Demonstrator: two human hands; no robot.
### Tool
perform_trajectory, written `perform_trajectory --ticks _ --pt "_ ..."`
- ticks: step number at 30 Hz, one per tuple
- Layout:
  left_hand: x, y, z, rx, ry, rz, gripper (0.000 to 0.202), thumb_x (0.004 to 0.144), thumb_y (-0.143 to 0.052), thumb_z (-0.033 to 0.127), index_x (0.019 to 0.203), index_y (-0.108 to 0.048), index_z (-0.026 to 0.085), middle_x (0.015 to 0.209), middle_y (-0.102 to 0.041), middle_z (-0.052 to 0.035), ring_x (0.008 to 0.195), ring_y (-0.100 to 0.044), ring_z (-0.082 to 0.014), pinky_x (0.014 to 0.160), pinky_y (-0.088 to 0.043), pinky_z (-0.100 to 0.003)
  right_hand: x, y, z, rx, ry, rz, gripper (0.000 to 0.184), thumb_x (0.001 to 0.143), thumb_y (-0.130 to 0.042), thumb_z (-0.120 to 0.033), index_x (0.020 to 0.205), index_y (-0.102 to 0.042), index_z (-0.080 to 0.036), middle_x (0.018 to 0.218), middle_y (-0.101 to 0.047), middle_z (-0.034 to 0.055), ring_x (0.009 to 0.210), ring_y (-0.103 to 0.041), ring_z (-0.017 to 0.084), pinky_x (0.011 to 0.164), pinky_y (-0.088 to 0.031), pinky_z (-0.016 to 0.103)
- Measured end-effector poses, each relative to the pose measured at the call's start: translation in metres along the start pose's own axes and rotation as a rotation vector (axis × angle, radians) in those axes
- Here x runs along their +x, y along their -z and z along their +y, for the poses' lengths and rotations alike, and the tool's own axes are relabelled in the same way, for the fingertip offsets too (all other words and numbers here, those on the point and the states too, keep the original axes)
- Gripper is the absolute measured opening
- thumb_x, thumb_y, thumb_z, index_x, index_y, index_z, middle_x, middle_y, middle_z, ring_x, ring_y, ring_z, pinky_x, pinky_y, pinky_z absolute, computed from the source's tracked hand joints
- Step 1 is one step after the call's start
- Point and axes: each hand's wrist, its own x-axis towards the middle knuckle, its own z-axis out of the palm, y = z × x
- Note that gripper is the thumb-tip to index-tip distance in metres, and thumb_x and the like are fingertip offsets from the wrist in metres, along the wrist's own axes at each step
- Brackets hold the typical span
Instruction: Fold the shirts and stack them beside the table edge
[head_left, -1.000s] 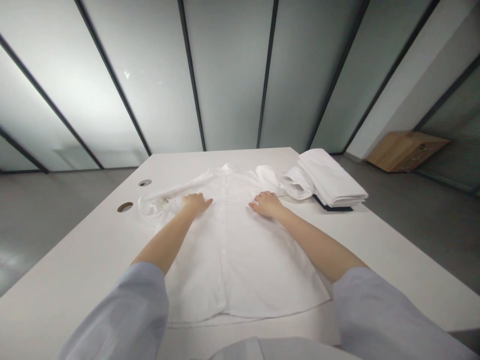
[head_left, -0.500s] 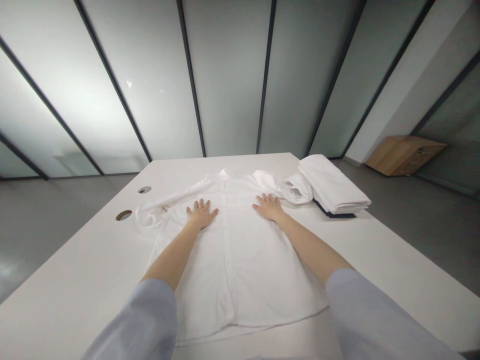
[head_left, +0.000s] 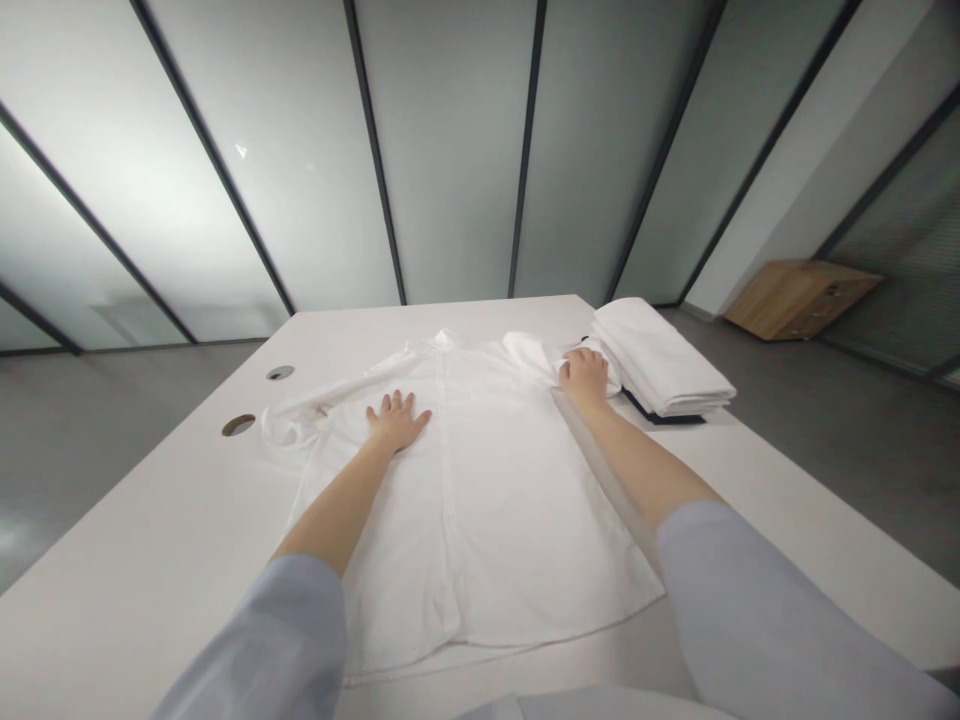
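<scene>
A white button-front shirt [head_left: 495, 500] lies spread face up on the table, its collar at the far end and its hem towards me. My left hand [head_left: 397, 424] rests flat on the chest of the shirt, left of the button strip, fingers spread. Over at the right sleeve [head_left: 611, 374], my right hand [head_left: 585, 377] has its fingers curled down on the bunched cloth; the fingertips are partly hidden. The other sleeve [head_left: 283, 424] lies crumpled out to the left.
Folded white cloth [head_left: 660, 355] is stacked on a dark flat item [head_left: 664, 416] just right of my right hand. The white table [head_left: 172, 530] has two round holes on its left side. Frosted glass panels [head_left: 450, 150] stand behind; a wooden cabinet [head_left: 795, 298] sits at far right.
My right hand has moved right and away from me, from lying flat on the shirt's chest to the right sleeve, and its fingers have curled. My left hand stays flat in place.
</scene>
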Motion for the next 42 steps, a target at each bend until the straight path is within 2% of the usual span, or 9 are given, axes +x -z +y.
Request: perform_trajectory --ticks 3,8,12,16,24,28,32,36,42 --pt "-0.001 0.0 0.001 -0.008 0.0 0.005 0.076 0.091 -0.023 0.062 0.154 -0.025 0.019 0.161 -0.016 -0.0142 0.147 -0.015 -0.0356 0.112 -0.016 -0.065 0.018 -0.004 0.022 -0.021 -0.132 0.021 0.036 0.09 -0.043 -0.021 0.118 -0.062 -0.01 0.121 -0.059 0.0217 0.114 -0.051 0.033 0.093 -0.039 0.043" --pt "-0.001 -0.001 0.0 -0.017 -0.005 0.004 0.077 0.091 -0.023 0.062 0.154 -0.025 0.018 0.161 -0.016 -0.0144 0.147 -0.015 -0.0357 0.112 -0.015 -0.065 0.04 -0.021 0.049 0.009 -0.33 -0.212 0.043 0.096 -0.037 -0.028 0.118 -0.064 -0.003 0.111 -0.065 0.0278 0.11 -0.06 0.034 0.09 -0.044 0.042" --pt "-0.001 -0.003 0.0 -0.019 -0.01 0.01 0.077 0.091 -0.023 0.063 0.154 -0.025 0.018 0.161 -0.016 -0.0149 0.147 -0.015 -0.0364 0.112 -0.015 -0.065 0.044 -0.028 0.054 0.004 -0.42 -0.363 0.05 0.088 -0.055 -0.041 0.119 -0.065 -0.003 0.114 -0.064 0.0289 0.109 -0.062 0.036 0.087 -0.048 0.042" --pt "-0.001 -0.003 0.0 -0.016 -0.01 0.012 0.077 0.091 -0.022 0.063 0.154 -0.025 0.018 0.161 -0.016 -0.0151 0.147 -0.015 -0.0361 0.112 -0.015 -0.065 0.04 -0.025 0.05 0.01 -0.415 -0.404 0.039 0.081 -0.059 -0.027 0.114 -0.068 -0.007 0.116 -0.065 0.0264 0.107 -0.063 0.035 0.085 -0.048 0.041" --pt "0.001 -0.003 0.001 -0.028 -0.015 0.008 0.077 0.091 -0.025 0.062 0.153 -0.026 0.018 0.161 -0.016 -0.0155 0.147 -0.015 -0.037 0.112 -0.015 -0.066 0.076 0.035 0.059 0.253 -0.485 0.116 0.029 0.091 -0.035 -0.016 0.091 -0.064 -0.014 0.095 -0.067 0.0146 0.092 -0.058 0.023 0.079 -0.042 0.031" --pt "0.004 -0.007 0.001 -0.109 -0.007 0.039 0.074 0.089 -0.036 0.06 0.149 -0.035 0.017 0.159 -0.02 -0.0173 0.146 -0.017 -0.0397 0.111 -0.014 -0.067 0.111 0.082 0.024 0.581 -0.34 0.428 0.024 0.096 -0.036 -0.021 0.093 -0.058 -0.013 0.094 -0.065 0.0102 0.089 -0.053 0.017 0.083 -0.04 0.03" --pt "0.013 -0.002 0.003 -0.517 -0.034 0.168 0.065 0.088 -0.039 0.056 0.137 -0.051 0.016 0.149 -0.043 -0.0181 0.141 -0.032 -0.0349 0.115 -0.014 -0.059 0.096 0.111 -0.053 1.01 0.07 0.071 0.033 0.094 -0.046 -0.045 0.098 -0.062 -0.017 0.09 -0.067 0.006 0.09 -0.059 0.021 0.084 -0.045 0.035" --pt "0.016 0.016 -0.006 -1.268 -0.01 0.142 0.082 0.09 -0.005 0.067 0.139 -0.047 0.016 0.135 -0.059 -0.0159 0.125 -0.055 -0.0282 0.105 -0.04 -0.048 0.044 0.109 -0.11 1.163 0.47 -0.281 0.042 0.084 -0.059 -0.058 0.106 -0.068 -0.024 0.108 -0.069 0.0051 0.103 -0.061 0.022 0.095 -0.043 0.039" --pt "-0.008 0.029 -0.035 -1.587 -0.01 -0.238 0.096 0.083 -0.003 0.079 0.138 -0.048 0.015 0.12 -0.067 -0.0174 0.106 -0.066 -0.0314 0.086 -0.054 -0.049 -0.008 0.045 -0.088 0.962 0.347 -0.302 0.033 0.093 -0.044 -0.04 0.098 -0.071 -0.021 0.105 -0.071 0.0057 0.104 -0.062 0.022 0.097 -0.043 0.038"
